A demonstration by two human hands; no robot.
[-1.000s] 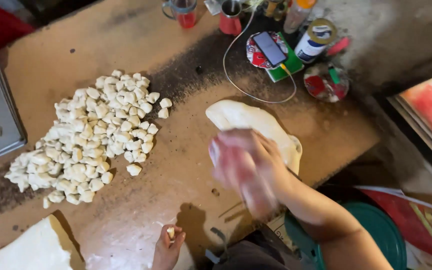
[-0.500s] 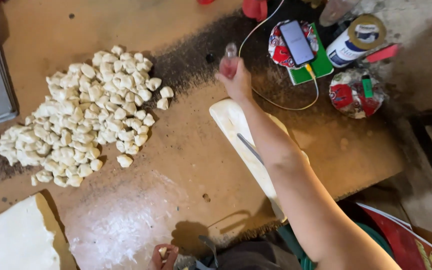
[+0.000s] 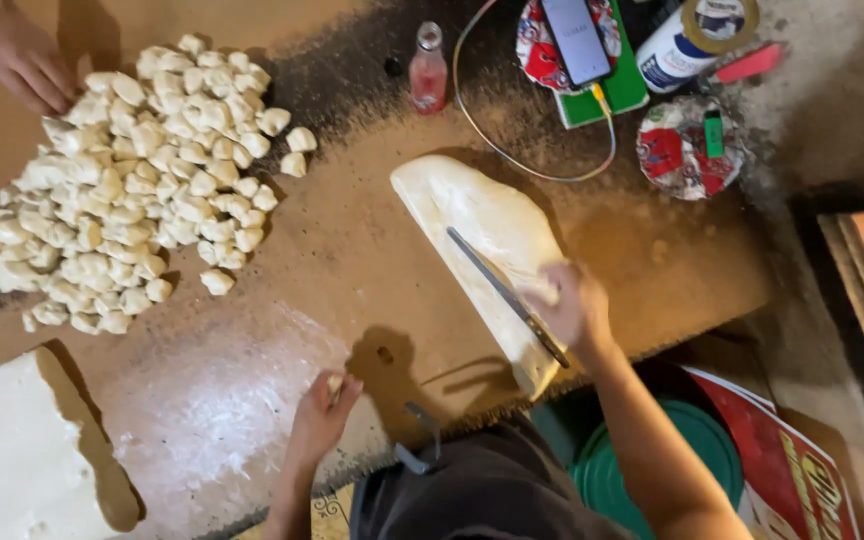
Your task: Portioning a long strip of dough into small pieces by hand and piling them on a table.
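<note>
A small dough bit [image 3: 335, 382] is pinched in the left hand [image 3: 320, 418] at the worktop [image 3: 352, 260] edge. The right hand [image 3: 574, 305] is pressed, loosely curled, onto the dough slab [image 3: 472, 225] beside a knife [image 3: 504, 294]. Farther off, cut pieces [image 3: 122, 180] are piled up.

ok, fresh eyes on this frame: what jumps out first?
The big heap of cut dough pieces at upper left of the brown worktable, with another person's hand at its far edge. Next, the long dough slab right of centre, where the right hand rests on its near end beside a long knife lying across it. The left hand pinches a small dough bit on the floured patch near the front edge.
</note>
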